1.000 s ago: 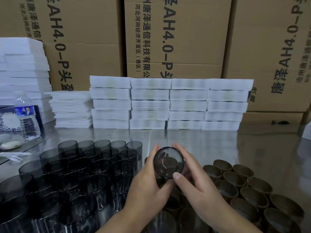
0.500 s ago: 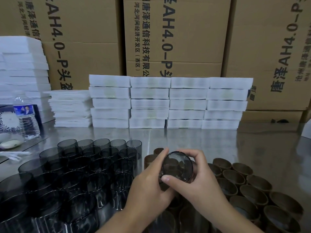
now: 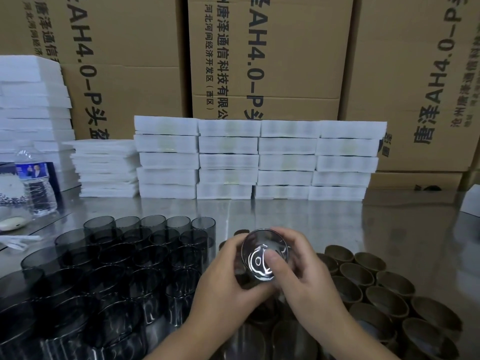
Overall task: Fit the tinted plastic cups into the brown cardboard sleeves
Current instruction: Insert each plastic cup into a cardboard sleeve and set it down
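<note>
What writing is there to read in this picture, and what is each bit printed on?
"AH4.0-P头": left carton, printed sideways.
"唐泽通信科技有限公": middle carton, hidden below that.
"河北河间经济开发区(西区)": middle carton, smaller print.
"AH4.0-P": middle carton.
"唐泽AH4.0-P": right carton.
Water bottle label: too blurred to read.
Small print at the right carton's far edge: too blurred.

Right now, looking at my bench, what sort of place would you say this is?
Probably a packing or assembly bench in a warehouse or small factory: big printed cardboard cartons stacked behind, piles of white foam trays, and batches of tinted plastic cups and brown cardboard sleeves on a steel table.
</note>
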`<action>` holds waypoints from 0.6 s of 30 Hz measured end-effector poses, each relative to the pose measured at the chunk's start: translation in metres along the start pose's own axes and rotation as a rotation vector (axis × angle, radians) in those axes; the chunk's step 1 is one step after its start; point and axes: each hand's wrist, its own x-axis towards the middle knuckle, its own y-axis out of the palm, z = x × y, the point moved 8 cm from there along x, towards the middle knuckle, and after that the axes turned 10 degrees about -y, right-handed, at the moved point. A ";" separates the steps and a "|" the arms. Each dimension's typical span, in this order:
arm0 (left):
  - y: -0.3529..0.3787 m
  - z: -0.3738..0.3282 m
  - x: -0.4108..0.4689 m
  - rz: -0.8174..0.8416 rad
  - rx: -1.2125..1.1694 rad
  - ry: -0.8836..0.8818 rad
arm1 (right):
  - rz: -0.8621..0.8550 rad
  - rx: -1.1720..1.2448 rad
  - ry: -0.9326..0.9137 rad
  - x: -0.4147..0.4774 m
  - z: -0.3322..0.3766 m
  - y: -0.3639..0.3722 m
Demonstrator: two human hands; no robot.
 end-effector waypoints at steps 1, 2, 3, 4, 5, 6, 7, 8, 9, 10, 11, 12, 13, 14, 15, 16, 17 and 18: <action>-0.002 0.001 0.001 -0.012 -0.057 -0.010 | 0.016 0.011 -0.002 0.000 0.000 0.002; -0.003 0.002 0.002 -0.022 -0.100 -0.015 | 0.023 0.025 0.001 -0.001 0.000 0.003; -0.004 0.003 0.004 -0.025 -0.133 -0.021 | 0.024 0.040 0.005 -0.001 -0.001 0.003; -0.005 0.004 0.005 -0.021 -0.165 -0.033 | 0.023 0.053 0.009 -0.001 -0.001 0.003; -0.005 0.006 0.005 -0.014 -0.198 -0.048 | 0.023 0.070 0.011 0.000 0.000 0.003; -0.005 0.007 0.005 -0.006 -0.230 -0.063 | 0.026 0.096 0.011 0.000 0.001 0.003; -0.004 0.008 0.005 0.002 -0.264 -0.079 | 0.030 0.125 0.012 0.001 0.003 0.003; -0.004 0.008 0.005 0.007 -0.305 -0.094 | 0.031 0.147 0.019 0.001 0.003 0.003; -0.004 0.009 0.006 0.011 -0.353 -0.108 | 0.028 0.156 0.028 0.002 0.002 0.003; -0.004 0.009 0.006 0.015 -0.398 -0.121 | 0.023 0.155 0.035 0.002 0.002 0.002; -0.004 0.009 0.007 0.022 -0.428 -0.131 | 0.019 0.152 0.039 0.002 0.001 0.002; -0.004 0.007 0.007 0.034 -0.442 -0.136 | 0.018 0.152 0.049 0.003 0.000 0.002; -0.003 0.005 0.007 0.052 -0.443 -0.133 | 0.024 0.159 0.061 0.003 0.000 0.002; -0.002 0.002 0.006 0.070 -0.444 -0.127 | 0.036 0.170 0.072 0.004 0.000 0.004; -0.001 0.001 0.006 0.087 -0.446 -0.124 | 0.048 0.184 0.080 0.004 0.000 0.006; 0.000 0.001 0.005 0.103 -0.452 -0.125 | 0.051 0.201 0.088 0.004 0.000 0.007; 0.001 0.001 0.005 0.118 -0.455 -0.129 | 0.047 0.222 0.100 0.004 0.000 0.008; 0.003 0.002 0.005 0.134 -0.458 -0.133 | 0.039 0.242 0.113 0.004 0.000 0.009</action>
